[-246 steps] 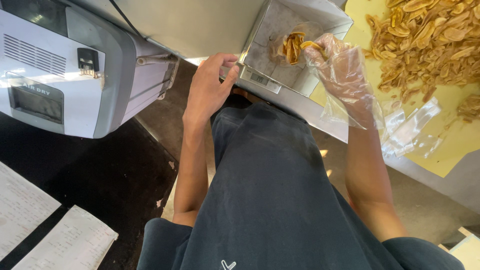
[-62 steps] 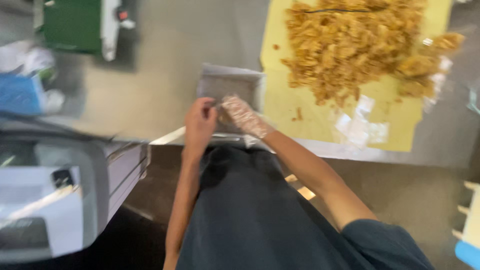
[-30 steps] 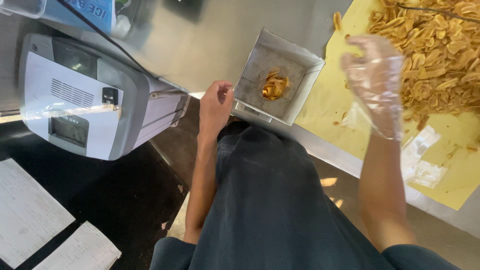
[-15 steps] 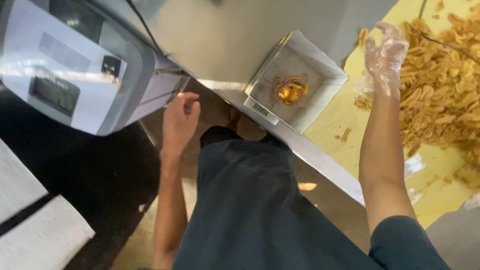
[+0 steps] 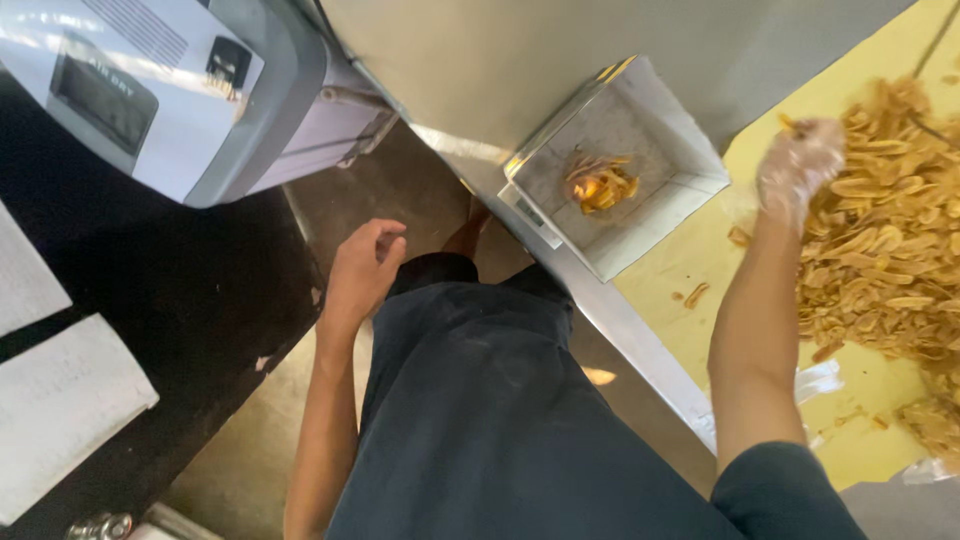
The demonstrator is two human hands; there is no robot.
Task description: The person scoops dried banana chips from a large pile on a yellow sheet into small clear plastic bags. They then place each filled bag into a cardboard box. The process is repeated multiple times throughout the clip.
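Head view, left to right. At 10 o'clock, a grey machine [image 5: 190, 90] beside the steel bench [image 5: 520, 50]. Left hand [image 5: 362, 272], bare, hangs off the bench edge near centre, fingers loosely curled, holding nothing. At 1 o'clock, a square metal tray [image 5: 640, 225] on a scale holds only a small heap of chips [image 5: 598, 184]. Right hand [image 5: 798, 170], in a clear glove, reaches into the chip pile [image 5: 890, 260] on the yellow sheet [image 5: 700, 330] at 3 o'clock; its grip is blurred and cannot be told. Judged progress: tray barely filled, most chips still on the sheet.
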